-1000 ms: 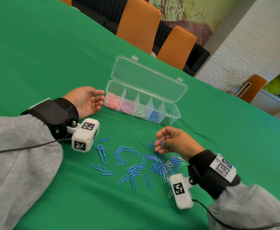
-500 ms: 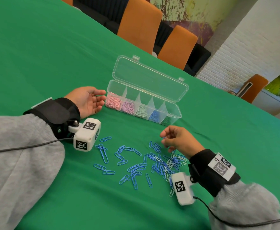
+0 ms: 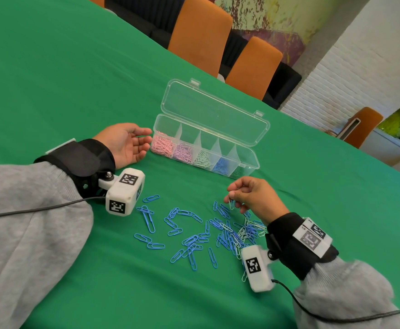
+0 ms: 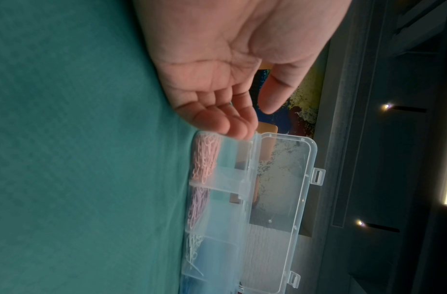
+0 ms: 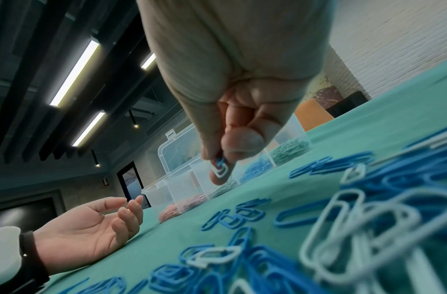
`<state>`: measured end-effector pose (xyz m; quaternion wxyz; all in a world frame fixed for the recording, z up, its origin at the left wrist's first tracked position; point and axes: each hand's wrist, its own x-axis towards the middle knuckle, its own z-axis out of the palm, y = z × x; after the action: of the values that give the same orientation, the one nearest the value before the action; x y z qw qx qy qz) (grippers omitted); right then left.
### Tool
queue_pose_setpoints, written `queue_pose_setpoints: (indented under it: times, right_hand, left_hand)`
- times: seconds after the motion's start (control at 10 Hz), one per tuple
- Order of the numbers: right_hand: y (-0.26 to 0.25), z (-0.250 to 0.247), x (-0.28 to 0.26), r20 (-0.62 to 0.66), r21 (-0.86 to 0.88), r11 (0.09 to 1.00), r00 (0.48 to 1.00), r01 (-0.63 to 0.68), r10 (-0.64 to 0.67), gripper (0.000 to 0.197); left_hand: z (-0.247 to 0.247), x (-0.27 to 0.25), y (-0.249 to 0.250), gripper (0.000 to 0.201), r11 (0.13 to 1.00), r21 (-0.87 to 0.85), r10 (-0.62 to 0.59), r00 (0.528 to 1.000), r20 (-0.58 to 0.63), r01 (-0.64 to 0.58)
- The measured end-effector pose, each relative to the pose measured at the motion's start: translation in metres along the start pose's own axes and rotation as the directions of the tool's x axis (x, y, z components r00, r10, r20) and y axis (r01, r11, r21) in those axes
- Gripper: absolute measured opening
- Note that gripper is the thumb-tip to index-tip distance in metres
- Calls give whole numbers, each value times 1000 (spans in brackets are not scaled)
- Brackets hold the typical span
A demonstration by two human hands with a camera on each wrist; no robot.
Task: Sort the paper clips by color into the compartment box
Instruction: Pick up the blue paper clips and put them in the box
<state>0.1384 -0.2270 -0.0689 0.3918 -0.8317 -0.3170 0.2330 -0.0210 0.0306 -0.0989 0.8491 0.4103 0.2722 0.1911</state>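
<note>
Lifted off the heap since a second ago, the right hand (image 3: 253, 198) now hangs above the loose paper clips (image 3: 220, 233), nearer the compartment box (image 3: 253, 160), its thumb and forefinger pinching two small clips (image 5: 220, 166), one blue and one white. The box stands open on the green counter (image 3: 75, 79), lid tipped back on its far side. From the box's left end its compartments hold pink, lilac, white, blue and greenish clips. The left hand (image 3: 125, 144) lies palm up on the counter just beside that left end, fingers relaxed and holding nothing; the fingertips (image 4: 232, 127) come right up to the pink compartment. Blue and white clips lie scattered on the near side of the box, between the two wrists.
</note>
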Motion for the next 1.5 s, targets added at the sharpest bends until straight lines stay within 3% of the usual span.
queue_pose_setpoints:
  times: [0.7, 0.9, 1.2, 1.3, 1.4, 1.5]
  right_hand:
    - [-12, 11, 6, 63, -137, 989, 996, 64, -55, 18]
    - [-15, 12, 5, 111, -136, 988, 992, 73, -58, 29]
    - [-12, 12, 7, 96, 40, 998, 994, 41, -44, 24]
    - [-11, 12, 7, 99, -69, 996, 994, 50, -43, 26]
    - [-13, 14, 5, 139, -283, 958, 990, 43, -4, 14]
    - [-17, 20, 6, 216, -622, 781, 971, 54, 105, 15]
  left_hand:
    - [-3, 3, 0, 21, 1000, -13, -8, 1000, 5, 8]
    - [-4, 5, -1, 22, 1000, -18, -9, 1000, 6, 9]
    - [-3, 5, -1, 22, 1000, -22, -13, 1000, 8, 13]
    - [-4, 4, -1, 21, 1000, -22, -12, 1000, 10, 12]
    - [-3, 4, -1, 21, 1000, -21, -11, 1000, 9, 11]
    - [-3, 5, -1, 21, 1000, -19, -9, 1000, 6, 9]
